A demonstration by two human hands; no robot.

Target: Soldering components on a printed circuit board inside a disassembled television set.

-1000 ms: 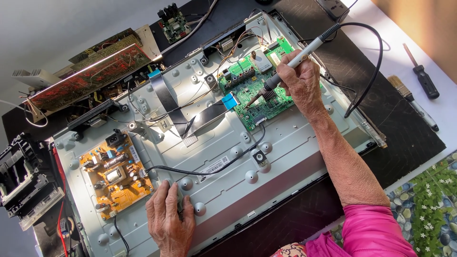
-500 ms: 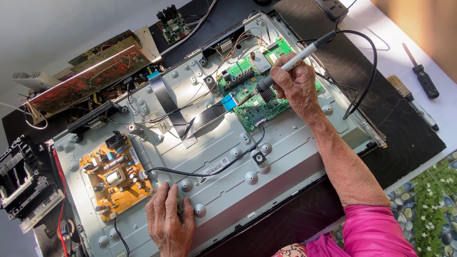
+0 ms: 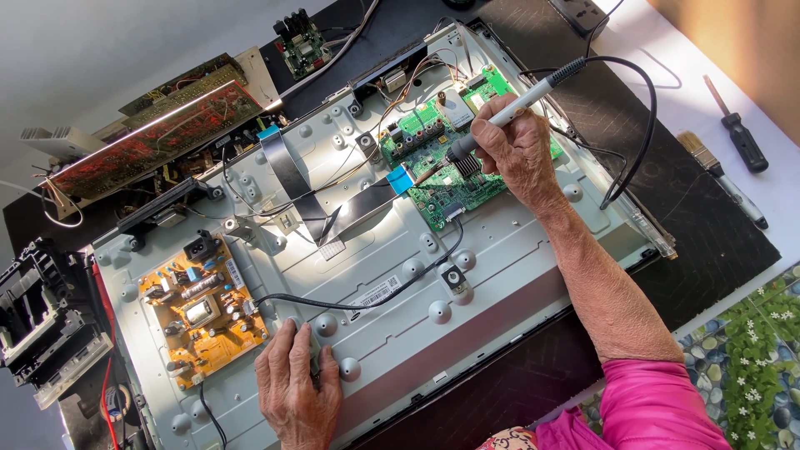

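A grey metal back panel of a flat screen (image 3: 500, 275) lies face down across the table. My right hand (image 3: 521, 154) grips a grey pen-shaped soldering iron (image 3: 517, 104) with a black cord, its tip down on the green circuit board (image 3: 433, 162) at the panel's upper middle. My left hand (image 3: 296, 383) rests flat on the panel's near edge, fingers over a black cable (image 3: 392, 296), beside the orange power board (image 3: 200, 308). Two flat ribbon cables (image 3: 287, 179) with blue ends cross the panel's middle.
A red-brown circuit board (image 3: 158, 133) and a small green board (image 3: 304, 42) lie beyond the panel. A black plastic frame part (image 3: 42, 321) sits at the left. A screwdriver (image 3: 737, 133) and a brush (image 3: 721, 179) lie on the white surface at right.
My right hand has shifted the soldering iron's tip slightly left and down on the green board. My left hand has stayed put.
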